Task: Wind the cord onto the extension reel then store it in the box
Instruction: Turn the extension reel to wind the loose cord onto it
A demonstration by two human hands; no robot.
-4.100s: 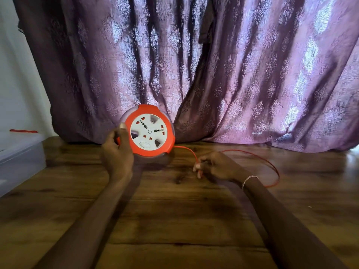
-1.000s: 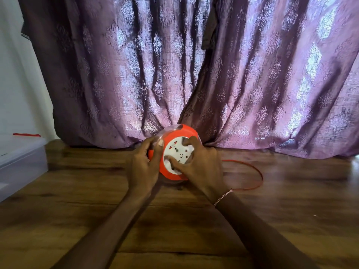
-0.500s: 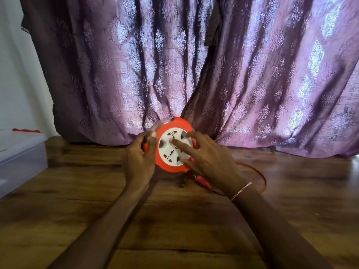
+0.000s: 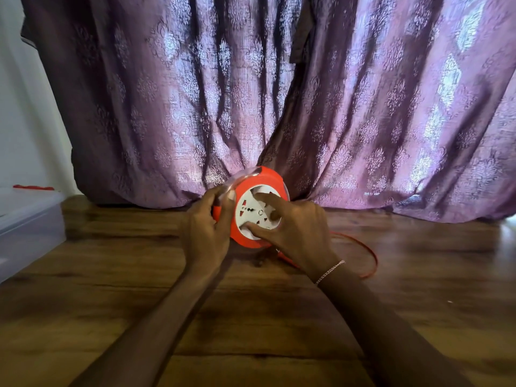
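On the wooden floor, near to far:
Floor (image 4: 251, 325): dark wood planks, lying under both forearms and running back to the curtain.
Bracelet (image 4: 329, 272): thin chain, sitting on the right wrist.
Left hand (image 4: 205, 233): curling around the left rim of the reel, thumb lying over the front edge, gripping and steadying it.
Right hand (image 4: 296, 230): fingers spreading wide, tips pressing on the white socket face; not closing around anything.
Extension reel (image 4: 258, 206): orange with a white face, standing on edge on the floor between the hands, face tilting toward the camera.
Cord (image 4: 368, 255): orange, looping loose on the floor to the right of the reel, partly hiding behind the right wrist.
Box (image 4: 28, 224): translucent plastic, sitting at the far left edge, well apart from the reel.
Curtain (image 4: 335, 107): purple patterned fabric, hanging just behind the reel.
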